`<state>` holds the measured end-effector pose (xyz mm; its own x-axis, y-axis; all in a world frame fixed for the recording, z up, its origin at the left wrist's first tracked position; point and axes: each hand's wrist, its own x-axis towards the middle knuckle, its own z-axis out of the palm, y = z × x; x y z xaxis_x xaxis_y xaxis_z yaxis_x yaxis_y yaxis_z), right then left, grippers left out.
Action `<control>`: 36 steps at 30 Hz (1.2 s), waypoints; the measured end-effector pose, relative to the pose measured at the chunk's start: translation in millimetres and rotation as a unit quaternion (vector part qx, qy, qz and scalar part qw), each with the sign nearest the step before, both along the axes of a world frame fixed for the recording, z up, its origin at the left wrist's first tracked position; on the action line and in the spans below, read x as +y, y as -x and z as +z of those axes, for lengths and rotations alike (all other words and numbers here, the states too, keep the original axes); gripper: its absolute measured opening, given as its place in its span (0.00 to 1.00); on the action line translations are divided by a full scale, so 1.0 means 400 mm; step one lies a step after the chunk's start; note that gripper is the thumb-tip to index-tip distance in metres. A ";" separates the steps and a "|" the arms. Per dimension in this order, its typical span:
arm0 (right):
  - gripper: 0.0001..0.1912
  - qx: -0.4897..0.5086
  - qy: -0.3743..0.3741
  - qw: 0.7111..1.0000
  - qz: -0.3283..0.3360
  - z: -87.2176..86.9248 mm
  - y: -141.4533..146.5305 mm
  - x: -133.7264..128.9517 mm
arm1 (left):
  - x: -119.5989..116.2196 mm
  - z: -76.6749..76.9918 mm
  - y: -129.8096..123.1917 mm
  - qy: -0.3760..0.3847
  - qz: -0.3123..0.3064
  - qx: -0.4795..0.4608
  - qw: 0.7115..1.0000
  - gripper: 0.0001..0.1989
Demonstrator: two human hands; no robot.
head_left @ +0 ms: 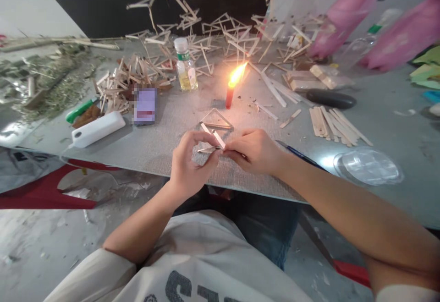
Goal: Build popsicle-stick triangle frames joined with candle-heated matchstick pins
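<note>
My left hand (194,160) and my right hand (256,150) meet low over the front of the table. Both are closed in a pinch at the near end of a pale wooden craft stick (208,129), which slants away to the upper left. Another stick end shows under my left fingers, partly hidden. Just beyond my hands lies a triangle of joined sticks (220,118) on the tabletop. A lit red candle (229,96) stands upright behind that triangle, its flame leaning right.
Loose craft sticks (335,125) and a clear plastic lid (369,166) lie right, near a dark blue pen (299,152). Left are a white power strip (98,129), a phone (145,105) and a small bottle (186,66). Many stick frames (237,34) pile up behind.
</note>
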<state>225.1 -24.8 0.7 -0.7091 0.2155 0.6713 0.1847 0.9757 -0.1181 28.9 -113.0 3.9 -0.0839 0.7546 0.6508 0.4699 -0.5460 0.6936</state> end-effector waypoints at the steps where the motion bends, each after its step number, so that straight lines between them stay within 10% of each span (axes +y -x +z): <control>1: 0.11 0.000 0.001 1.000 0.000 0.000 0.000 0.000 | 0.000 0.000 0.000 -0.002 -0.001 -0.003 1.000 0.14; 12: 0.09 0.036 0.044 0.998 0.032 0.002 0.000 0.002 | -0.002 -0.009 0.030 0.057 -0.061 -0.011 0.996 0.15; 23: 0.06 0.131 0.275 0.953 0.012 0.040 0.021 -0.050 | 0.003 -0.019 0.032 0.049 -0.096 -0.035 0.994 0.09; 36: 0.04 0.137 0.286 0.948 0.013 0.066 0.036 -0.062 | 0.017 -0.018 0.022 0.029 -0.100 -0.031 0.994 0.07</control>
<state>210.9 -49.7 27.1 -0.5344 0.5848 0.6102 0.0480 0.7418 -0.6689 20.3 -106.0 -3.5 0.0331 0.7969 0.6032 0.3108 -0.5818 0.7516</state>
